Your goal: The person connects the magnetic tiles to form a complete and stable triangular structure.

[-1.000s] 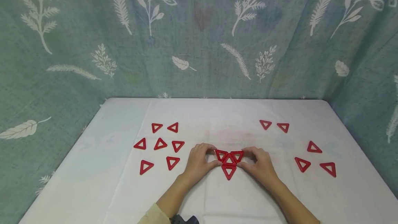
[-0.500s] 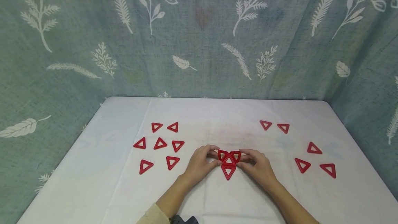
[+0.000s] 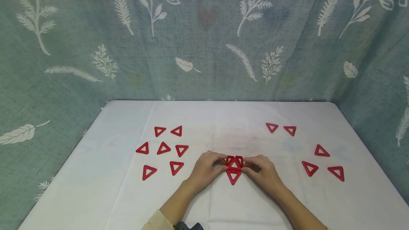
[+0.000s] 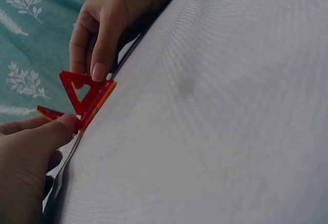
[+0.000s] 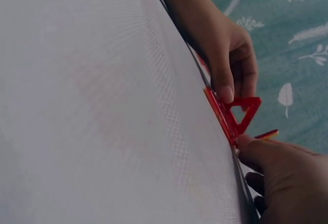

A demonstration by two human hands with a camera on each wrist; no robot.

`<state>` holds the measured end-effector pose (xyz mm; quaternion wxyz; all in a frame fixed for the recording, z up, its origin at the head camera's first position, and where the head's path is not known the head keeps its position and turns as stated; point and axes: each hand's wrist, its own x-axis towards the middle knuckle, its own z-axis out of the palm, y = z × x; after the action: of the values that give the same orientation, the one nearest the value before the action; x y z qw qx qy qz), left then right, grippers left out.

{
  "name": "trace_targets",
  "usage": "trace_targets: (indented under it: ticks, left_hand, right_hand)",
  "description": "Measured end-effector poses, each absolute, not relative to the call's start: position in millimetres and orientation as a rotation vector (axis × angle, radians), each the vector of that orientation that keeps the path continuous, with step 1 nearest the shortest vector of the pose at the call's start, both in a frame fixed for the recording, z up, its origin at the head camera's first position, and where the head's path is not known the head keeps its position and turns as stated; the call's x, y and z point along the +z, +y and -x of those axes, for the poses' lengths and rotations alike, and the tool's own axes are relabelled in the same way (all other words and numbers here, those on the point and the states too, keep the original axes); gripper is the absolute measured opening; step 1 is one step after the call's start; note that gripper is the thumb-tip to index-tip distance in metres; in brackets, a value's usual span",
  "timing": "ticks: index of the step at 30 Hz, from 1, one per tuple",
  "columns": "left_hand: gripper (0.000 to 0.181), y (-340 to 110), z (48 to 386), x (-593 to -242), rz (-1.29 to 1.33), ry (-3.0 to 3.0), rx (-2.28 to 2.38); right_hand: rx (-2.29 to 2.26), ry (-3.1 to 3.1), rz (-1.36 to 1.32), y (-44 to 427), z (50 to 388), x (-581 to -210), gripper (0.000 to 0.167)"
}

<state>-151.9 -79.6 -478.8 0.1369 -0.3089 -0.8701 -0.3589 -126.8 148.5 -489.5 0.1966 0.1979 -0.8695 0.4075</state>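
In the head view a joined group of red triangle tiles, each with a triangular hole, lies at the table's middle. A centre tile [image 3: 234,168] has a front tile [image 3: 229,176] flat below it. Its left side tile [image 3: 227,159] and right side tile [image 3: 241,159] stand tilted up. My left hand [image 3: 206,169] pinches the left side tile between thumb and fingers. On the opposite side, my right hand [image 3: 264,172] pinches the right one. In the left wrist view, a raised tile [image 4: 69,87] shows by the right hand's thumb. Fingers hide parts of the tiles.
Several loose red triangle tiles lie to the left, one being a near tile [image 3: 173,168]. Several more are on the right, among them a tile [image 3: 307,169]. A white cloth [image 3: 255,205] covers the table, and a patterned green curtain [image 3: 204,63] hangs behind.
Both hands have drawn toward each other. The two side tiles have swung from lying nearly flat to standing steeply up beside the centre tile. Loose tiles have stayed in place.
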Motion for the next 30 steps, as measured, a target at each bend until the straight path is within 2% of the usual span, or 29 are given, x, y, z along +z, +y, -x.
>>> trace_targets:
  ticks: [7, 16, 24, 27, 30]
  left_hand:
    - [0.026, -81.0, 155.1, -479.8, 0.977, -2.458, -0.948]
    - [0.017, -80.2, 155.6, -480.2, 0.978, -2.465, -0.973]
    - [0.017, -80.6, 155.9, -482.0, 1.004, -2.411, -0.990]
    - [0.024, -81.6, 155.7, -482.2, 1.011, -2.433, -0.995]
    - [0.046, -84.2, 155.3, -481.7, 1.048, -2.524, -0.956]
  right_hand:
    - [1.134, -2.283, -0.776, 147.3, 131.3, -491.9, 0.034]
    - [1.158, -2.219, -0.832, 145.9, 129.8, -489.1, 0.036]
    - [1.121, -2.327, -0.819, 147.5, 131.6, -488.7, 0.037]
    - [1.088, -2.363, -0.854, 148.4, 131.9, -490.5, 0.041]
    - [1.087, -2.384, -0.860, 149.2, 131.3, -490.6, 0.041]
